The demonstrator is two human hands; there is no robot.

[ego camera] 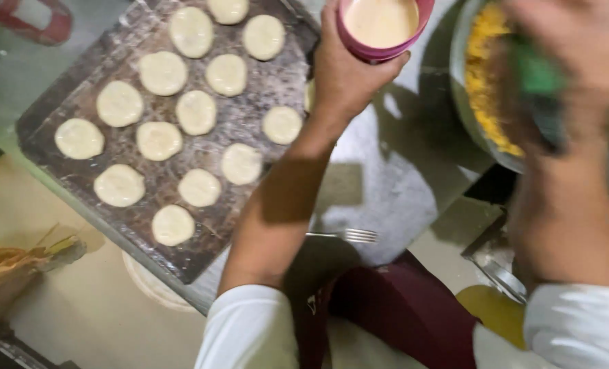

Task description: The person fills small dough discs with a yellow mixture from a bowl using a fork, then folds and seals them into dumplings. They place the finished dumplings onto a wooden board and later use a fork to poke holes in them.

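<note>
Blurred at upper right: right hand [578, 48] closed around a green handle [540, 82], tool end lost in motion blur. Beneath it, a metal bowl [460, 89] of yellow filling [485, 75], cut off by the top and right edges. Pink cup [385, 31] clipped by the top edge, its lower side hidden behind the fingers. 1 dough round hidden almost entirely behind the left wrist; another cut at the top edge. Brown object at lower left too dim to identify.

Grey metal tabletop [386, 184], scuffed and floury, running from upper left to centre right. Pale floor below at lower left. Dark baking tray [78, 102] on the table in the upper left half, carrying about 15 flat pale dough rounds [196, 113] in loose rows. Fork [351, 236] lying at the table's near edge, centre of frame. White sleeves and dark red apron along the bottom.

Left hand [349, 75] at top centre, gripping the pink cup from its left side and below, thumb and fingers wrapped round the wall. Cup filled with creamy liquid, held above the table between tray and bowl, just left of the bowl's rim.
</note>
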